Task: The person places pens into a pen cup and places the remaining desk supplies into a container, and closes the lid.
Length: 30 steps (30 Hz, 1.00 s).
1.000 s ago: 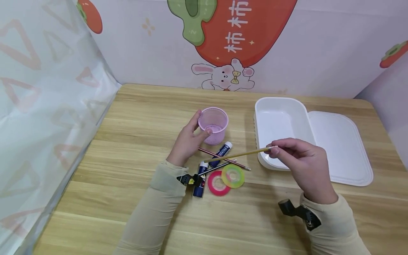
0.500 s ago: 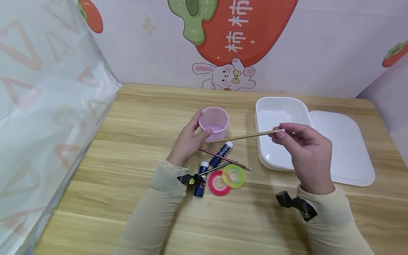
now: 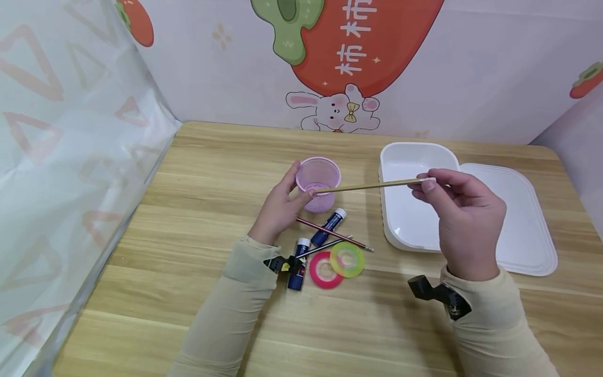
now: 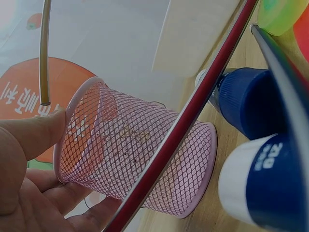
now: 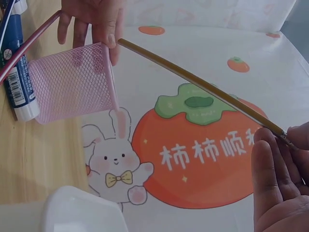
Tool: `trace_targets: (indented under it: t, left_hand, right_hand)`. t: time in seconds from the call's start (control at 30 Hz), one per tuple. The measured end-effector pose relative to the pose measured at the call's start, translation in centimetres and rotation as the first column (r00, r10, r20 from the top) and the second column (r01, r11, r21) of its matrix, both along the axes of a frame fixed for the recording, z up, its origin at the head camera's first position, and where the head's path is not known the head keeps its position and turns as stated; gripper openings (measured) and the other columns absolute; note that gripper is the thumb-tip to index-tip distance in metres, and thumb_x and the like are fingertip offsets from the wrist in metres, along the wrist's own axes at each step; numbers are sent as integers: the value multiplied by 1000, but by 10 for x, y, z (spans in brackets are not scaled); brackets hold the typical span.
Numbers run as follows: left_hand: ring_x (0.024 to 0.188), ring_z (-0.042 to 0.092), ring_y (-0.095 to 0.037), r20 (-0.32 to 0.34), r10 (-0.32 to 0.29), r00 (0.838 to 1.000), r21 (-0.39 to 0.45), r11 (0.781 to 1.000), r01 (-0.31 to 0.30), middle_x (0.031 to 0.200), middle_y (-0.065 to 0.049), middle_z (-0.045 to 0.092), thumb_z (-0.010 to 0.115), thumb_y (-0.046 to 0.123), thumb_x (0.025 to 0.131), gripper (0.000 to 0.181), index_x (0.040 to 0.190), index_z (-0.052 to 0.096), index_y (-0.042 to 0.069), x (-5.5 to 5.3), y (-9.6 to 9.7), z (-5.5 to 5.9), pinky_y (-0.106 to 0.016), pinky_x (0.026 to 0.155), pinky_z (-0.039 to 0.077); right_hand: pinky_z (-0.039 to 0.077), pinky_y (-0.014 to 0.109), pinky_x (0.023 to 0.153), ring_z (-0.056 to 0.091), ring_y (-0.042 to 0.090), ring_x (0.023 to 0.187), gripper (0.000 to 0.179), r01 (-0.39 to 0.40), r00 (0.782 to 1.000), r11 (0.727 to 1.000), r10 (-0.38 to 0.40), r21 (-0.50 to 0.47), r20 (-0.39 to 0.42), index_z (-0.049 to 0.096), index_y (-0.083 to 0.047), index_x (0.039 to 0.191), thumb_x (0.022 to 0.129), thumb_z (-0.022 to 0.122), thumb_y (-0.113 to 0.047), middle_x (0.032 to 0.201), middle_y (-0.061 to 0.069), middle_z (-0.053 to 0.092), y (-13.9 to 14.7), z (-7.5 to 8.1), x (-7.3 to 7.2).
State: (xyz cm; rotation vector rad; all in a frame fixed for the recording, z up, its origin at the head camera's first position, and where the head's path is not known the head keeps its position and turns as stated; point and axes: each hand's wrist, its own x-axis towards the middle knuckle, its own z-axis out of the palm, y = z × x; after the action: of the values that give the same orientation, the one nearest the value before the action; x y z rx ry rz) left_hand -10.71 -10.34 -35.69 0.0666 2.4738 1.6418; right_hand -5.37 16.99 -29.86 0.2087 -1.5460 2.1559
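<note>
My left hand [image 3: 278,209] holds a pink mesh pen cup [image 4: 140,150] by its side, thumb at the rim; the cup stands upright on the table. My right hand [image 3: 466,220] pinches a yellow pencil [image 5: 193,83] by its eraser end, above the white box. The pencil's far end is level with the cup's rim, close to my left thumb. In front of the cup lie a red pencil [image 3: 325,230], a dark pencil [image 3: 325,246], two blue glue sticks [image 3: 330,226] with white ends, a pink tape roll [image 3: 316,277] and a yellow-green tape roll [image 3: 360,264].
A white plastic box [image 3: 405,238], open at the top, stands right of the cup. Its flat white lid [image 3: 527,225] lies at its right side. A printed cloth backdrop [image 3: 212,78] rises behind the wooden table [image 3: 188,241].
My right hand has moved away and slightly right, carrying the yellow pencil from over the glue sticks up to the cup's rim. My left hand keeps its hold on the cup.
</note>
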Motion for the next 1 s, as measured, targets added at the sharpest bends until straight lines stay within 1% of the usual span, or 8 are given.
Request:
trace_targets:
  t: [0.03, 0.17, 0.27, 0.43, 0.6, 0.77, 0.9, 1.0]
  left_hand:
    - [147, 33, -24, 2, 1, 1000, -2, 1000, -1, 163, 4, 30, 66, 30, 99, 78, 162, 21, 24, 0, 0, 0, -52, 118, 27]
    - [147, 32, -23, 8, 5, 1000, -8, 1000, -5, 163, 4, 30, 66, 31, 98, 78, 162, 21, 25, 0, 1, 2, -52, 118, 28]
    - [148, 32, -23, 8, 4, 1000, -9, 1000, -4, 163, 4, 30, 66, 31, 99, 78, 162, 21, 25, 0, 2, 2, -52, 118, 28]
    - [148, 32, -24, 12, 7, 1000, -20, 1000, -7, 163, 3, 30, 65, 31, 99, 78, 162, 20, 26, 1, 2, 3, -53, 117, 29]
    - [147, 33, -26, 8, 4, 1000, -19, 1000, -3, 163, 1, 30, 65, 29, 99, 78, 162, 20, 24, 1, 1, 3, -53, 117, 29]
    - [147, 34, -27, -14, -4, 1000, -19, 1000, 4, 163, -1, 30, 66, 28, 99, 78, 162, 20, 21, 0, 0, 1, -53, 116, 31]
    - [147, 34, -27, -23, -8, 1000, -17, 1000, 7, 163, -1, 30, 66, 29, 99, 79, 162, 20, 19, 0, 0, 0, -53, 116, 32]
    - [146, 34, -28, -33, -10, 999, -17, 1000, 9, 163, -2, 30, 66, 28, 98, 79, 162, 20, 17, 0, 0, 0, -53, 115, 32]
  right_hand:
    - [61, 35, 74, 73, 27, 72, 25, -2, 1000, 1000, 2, -18, -10, 60, 29, 103, 83, 70, 17, 90, 26, 71, 0, 1, -1]
    - [61, 36, 74, 73, 27, 72, 25, 18, 999, 1000, -18, -26, -32, 60, 29, 102, 82, 71, 17, 90, 27, 71, 0, 1, -3]
    - [61, 35, 74, 73, 26, 73, 24, 31, 999, 999, -31, -7, -11, 62, 27, 103, 83, 71, 17, 91, 26, 71, -1, 0, -4]
    - [60, 33, 77, 73, 25, 77, 23, 1, 1000, 1000, -1, 5, 28, 64, 23, 104, 83, 71, 17, 93, 22, 71, -4, -6, -11]
    - [60, 30, 77, 73, 21, 77, 22, -9, 1000, 997, 6, 77, 28, 65, 22, 103, 84, 71, 13, 94, 18, 73, -11, -12, -18]
    - [60, 28, 77, 73, 18, 78, 18, -2, 998, 988, -6, 154, 56, 71, 13, 103, 86, 73, 8, 94, 13, 74, -19, -14, -22]
    - [59, 27, 78, 72, 16, 78, 17, 8, 996, 975, -27, 224, 80, 73, 7, 103, 87, 74, 4, 94, 11, 74, -24, -15, -24]
    - [59, 26, 78, 73, 16, 79, 17, 21, 994, 959, -50, 282, 99, 75, 4, 104, 88, 74, 0, 94, 9, 74, -28, -15, -27]
